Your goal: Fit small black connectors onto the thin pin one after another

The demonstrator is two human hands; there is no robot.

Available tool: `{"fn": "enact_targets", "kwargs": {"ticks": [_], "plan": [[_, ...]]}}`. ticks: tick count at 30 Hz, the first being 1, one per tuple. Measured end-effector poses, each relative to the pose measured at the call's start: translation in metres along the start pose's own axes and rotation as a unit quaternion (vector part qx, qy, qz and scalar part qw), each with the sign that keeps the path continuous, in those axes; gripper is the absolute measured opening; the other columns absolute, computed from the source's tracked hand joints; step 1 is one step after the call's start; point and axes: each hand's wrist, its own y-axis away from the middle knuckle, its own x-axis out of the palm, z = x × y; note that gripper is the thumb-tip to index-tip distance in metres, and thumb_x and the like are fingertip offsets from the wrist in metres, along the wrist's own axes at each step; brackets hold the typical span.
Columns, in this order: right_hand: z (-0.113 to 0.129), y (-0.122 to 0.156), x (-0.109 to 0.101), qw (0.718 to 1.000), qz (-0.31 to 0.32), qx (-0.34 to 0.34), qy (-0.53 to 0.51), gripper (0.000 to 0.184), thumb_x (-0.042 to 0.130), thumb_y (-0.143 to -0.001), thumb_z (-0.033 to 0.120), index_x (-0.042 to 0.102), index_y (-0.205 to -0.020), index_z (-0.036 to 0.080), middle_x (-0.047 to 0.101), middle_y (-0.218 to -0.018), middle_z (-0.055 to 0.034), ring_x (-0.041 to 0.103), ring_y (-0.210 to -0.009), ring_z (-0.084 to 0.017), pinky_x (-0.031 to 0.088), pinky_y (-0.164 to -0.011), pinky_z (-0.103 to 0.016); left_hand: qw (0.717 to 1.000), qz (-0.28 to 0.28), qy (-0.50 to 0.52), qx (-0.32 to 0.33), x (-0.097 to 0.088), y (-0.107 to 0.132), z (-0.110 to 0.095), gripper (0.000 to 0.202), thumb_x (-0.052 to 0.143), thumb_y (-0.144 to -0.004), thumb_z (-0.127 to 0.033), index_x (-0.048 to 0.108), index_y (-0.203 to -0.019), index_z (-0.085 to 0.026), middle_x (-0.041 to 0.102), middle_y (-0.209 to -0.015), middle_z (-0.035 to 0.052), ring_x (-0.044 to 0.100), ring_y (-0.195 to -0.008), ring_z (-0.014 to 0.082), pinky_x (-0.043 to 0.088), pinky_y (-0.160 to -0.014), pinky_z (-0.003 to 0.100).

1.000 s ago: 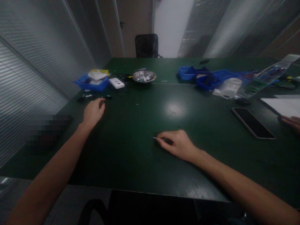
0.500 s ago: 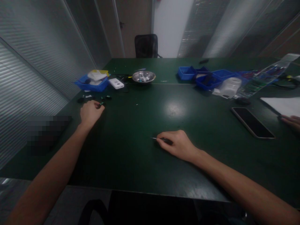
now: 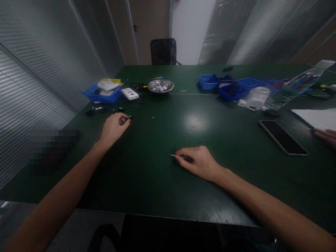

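My left hand [image 3: 114,126] hovers over the dark green table [image 3: 162,182] at the left, its fingers pinched on a small dark part [image 3: 128,117] with a green tip. A few similar small dark parts [image 3: 97,110] lie on the table just beyond it. My right hand [image 3: 200,161] rests on the table near the middle, closed around a thin screwdriver [image 3: 181,156] whose metal tip points left.
A blue bin [image 3: 103,92] with white items, a white device [image 3: 130,93] and a metal bowl [image 3: 160,85] stand at the back left. Blue trays [image 3: 228,85] and plastic bags sit back right. A phone [image 3: 282,137] lies at right, beside another person's hand [image 3: 325,135].
My left hand has pinched a small part from the cluster and drawn it right and nearer to me. My right hand with the screwdriver has stayed still.
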Motion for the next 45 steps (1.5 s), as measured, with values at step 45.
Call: {"fn": "enact_targets", "kwargs": {"ticks": [45], "plan": [[-0.001,0.0,-0.013,0.994,0.024,-0.035,0.098,0.028,0.05,-0.099,0.032,0.076,-0.1,0.021,0.07,-0.075,-0.0023,0.061,-0.063,-0.012,0.037,-0.059,-0.026,0.883,0.277,0.174,0.337,0.0,0.058,-0.125,0.015,0.059,-0.096,-0.028,0.065,-0.105,-0.018,0.064,-0.098,0.006,0.055,-0.088,0.019,0.035,-0.078,0.033]]}}
